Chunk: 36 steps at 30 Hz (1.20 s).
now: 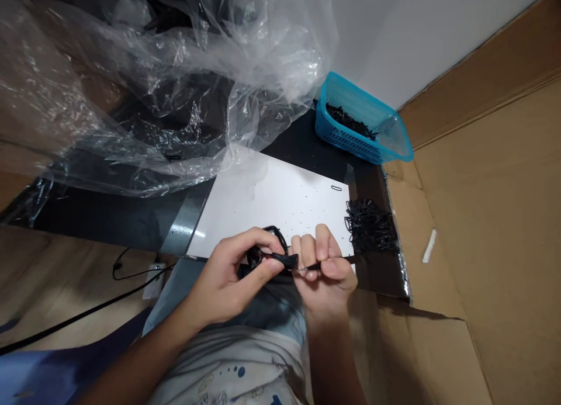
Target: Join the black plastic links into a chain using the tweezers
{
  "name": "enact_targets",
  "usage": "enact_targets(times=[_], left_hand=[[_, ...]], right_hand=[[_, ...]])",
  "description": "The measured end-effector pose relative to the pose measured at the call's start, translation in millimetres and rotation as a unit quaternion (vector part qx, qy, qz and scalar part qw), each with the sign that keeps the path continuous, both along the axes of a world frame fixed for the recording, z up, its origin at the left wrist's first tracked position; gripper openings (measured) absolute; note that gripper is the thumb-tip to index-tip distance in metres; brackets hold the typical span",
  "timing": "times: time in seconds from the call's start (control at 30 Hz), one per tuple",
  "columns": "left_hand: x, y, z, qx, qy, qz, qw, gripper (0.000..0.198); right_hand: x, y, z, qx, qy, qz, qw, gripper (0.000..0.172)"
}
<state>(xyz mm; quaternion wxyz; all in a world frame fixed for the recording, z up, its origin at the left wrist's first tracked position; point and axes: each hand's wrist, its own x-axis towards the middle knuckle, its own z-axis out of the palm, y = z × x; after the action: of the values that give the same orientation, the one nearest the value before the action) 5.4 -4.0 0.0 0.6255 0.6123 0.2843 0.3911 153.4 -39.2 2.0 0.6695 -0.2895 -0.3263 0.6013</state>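
My left hand point(232, 276) is closed around a coiled black cable point(272, 244), pinching its bundle between thumb and fingers at the near edge of a white board point(272, 200). My right hand point(322, 262) is closed too, gripping a thin black tie point(346, 260) that sticks out to the right from the bundle. Both hands touch each other above my lap. A heap of black ties point(371, 227) lies just right of the white board, close to my right hand.
A blue plastic basket point(394, 139) with small black pieces stands at the back right. Crumpled clear plastic sheeting point(153, 83) covers the back left of the black tabletop point(100, 218). Cardboard point(482, 229) spreads on the right. A black wire point(87, 311) runs along the wooden floor at the left.
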Motion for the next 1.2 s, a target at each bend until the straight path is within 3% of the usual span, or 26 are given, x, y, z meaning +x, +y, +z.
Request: enact_targets(times=[0.07,0.13,0.17,0.23,0.33,0.37,0.43,0.5,0.6,0.67,0.73,0.83,1.2], left_hand=[[-1,1,-0.8,0.012,0.008,0.009,1.0,0.009],[-4,2,-1.4,0.028,0.02,0.031,0.999,0.012],[-6,2,-1.7,0.038,0.027,0.044,0.998,0.013],[-9,4,-2.4,0.057,0.036,0.072,0.995,0.014],[-11,7,-3.6,0.079,0.041,0.095,0.991,0.014],[-12,8,-3.9,0.083,0.041,0.098,0.991,0.015],[-11,8,-4.2,0.09,0.043,0.1,0.99,0.016],[-10,6,-4.0,0.094,0.048,0.103,0.989,0.016],[-9,3,-2.7,0.099,0.057,0.098,0.989,0.015],[-8,1,-1.1,0.109,0.063,0.093,0.988,0.014],[-7,0,1.2,0.124,0.072,0.092,0.985,0.014],[-6,-2,5.3,0.143,0.081,0.09,0.982,0.013],[-6,-2,7.2,0.149,0.081,0.087,0.982,0.012]], right_hand=[[7,-3,2.3,0.012,-0.039,-0.044,0.998,0.006],[17,-8,1.8,0.034,-0.141,-0.144,0.979,0.006],[23,-11,0.4,0.045,-0.215,-0.207,0.953,0.007],[34,-17,-4.0,0.034,-0.397,-0.289,0.87,0.01],[47,-24,-10.8,-0.038,-0.617,-0.247,0.746,0.007],[49,-26,-12.4,-0.054,-0.654,-0.219,0.722,0.006],[51,-29,-14.0,-0.045,-0.677,-0.212,0.703,0.006],[48,-31,-12.6,-0.008,-0.66,-0.246,0.71,0.009],[35,-33,-3.0,0.073,-0.572,-0.284,0.766,0.016],[22,-34,6.7,0.12,-0.504,-0.261,0.815,0.02],[9,-34,15.6,0.145,-0.471,-0.218,0.842,0.025],[-1,-32,21.7,0.15,-0.475,-0.184,0.847,0.028],[1,-31,20.7,0.138,-0.487,-0.178,0.844,0.025]])
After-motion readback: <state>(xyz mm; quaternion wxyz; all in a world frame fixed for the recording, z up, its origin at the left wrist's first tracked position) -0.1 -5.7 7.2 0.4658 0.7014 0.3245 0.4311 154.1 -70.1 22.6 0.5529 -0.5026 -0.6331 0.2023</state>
